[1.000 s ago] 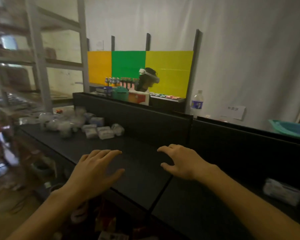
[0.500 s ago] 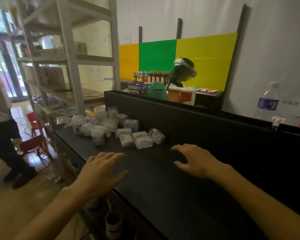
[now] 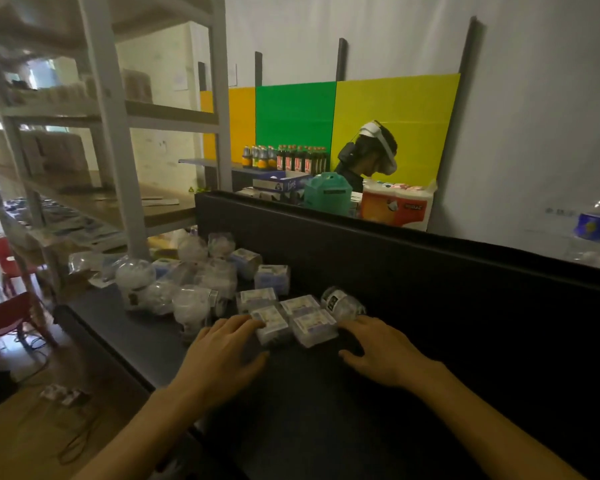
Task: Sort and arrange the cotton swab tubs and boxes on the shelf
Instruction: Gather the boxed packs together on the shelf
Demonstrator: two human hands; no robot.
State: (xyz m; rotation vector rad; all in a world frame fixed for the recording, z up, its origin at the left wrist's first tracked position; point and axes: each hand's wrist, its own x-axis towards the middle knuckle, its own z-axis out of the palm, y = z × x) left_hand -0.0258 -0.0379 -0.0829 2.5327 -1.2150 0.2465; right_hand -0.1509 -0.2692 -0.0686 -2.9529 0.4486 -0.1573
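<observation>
A stockroom or shop mock-up: metal racking [image 3: 111, 140] at ten o'clock, bottled goods [image 3: 284, 159] and packaged tissue [image 3: 397, 206] at twelve o'clock.

On the black shelf [image 3: 319, 420], the left hand [image 3: 222, 355] reaches its straight fingers to a clear cotton swab box [image 3: 270, 322]; the right hand [image 3: 383, 351] touches the neighbouring box [image 3: 314, 328]. Round tubs [image 3: 191, 306] cluster beyond the left hand.
</observation>
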